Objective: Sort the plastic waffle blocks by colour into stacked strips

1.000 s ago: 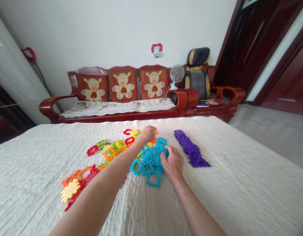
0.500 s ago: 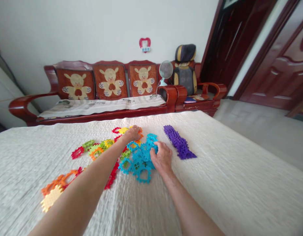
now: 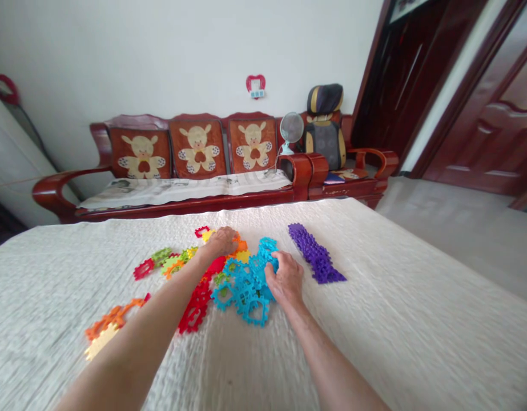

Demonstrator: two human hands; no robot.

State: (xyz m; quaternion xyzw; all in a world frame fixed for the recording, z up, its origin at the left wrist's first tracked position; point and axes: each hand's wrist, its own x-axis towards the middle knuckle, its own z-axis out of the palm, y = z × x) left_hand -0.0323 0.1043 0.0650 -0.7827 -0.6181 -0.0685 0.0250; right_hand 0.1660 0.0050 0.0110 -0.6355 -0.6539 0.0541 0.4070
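My left hand (image 3: 222, 241) reaches over the far part of a loose heap of interlocking plastic pieces, palm down. Its fingertips are hidden, close to a yellow piece and some orange pieces (image 3: 240, 244). Against the right side of a pile of light blue pieces (image 3: 245, 282) rests my right hand (image 3: 288, 277), thumb and fingers apart and touching the pile. Red pieces (image 3: 195, 308) lie to the left of the blue ones, partly behind my left forearm. Green pieces (image 3: 161, 256) are farther left, near a red frame-shaped piece (image 3: 144, 269).
A row of purple pieces (image 3: 317, 254) lies right of my right hand. Orange pieces (image 3: 113, 321) and a pale yellow piece (image 3: 101, 339) are beside my left forearm. A whitish cloth (image 3: 395, 319) covers the table. Beyond it stand a wooden sofa (image 3: 181, 201) and a small fan (image 3: 291, 127).
My left hand has shifted left and slightly nearer, uncovering orange and yellow pieces to its right. My right hand stays at the blue pile. The whole view has shifted slightly.
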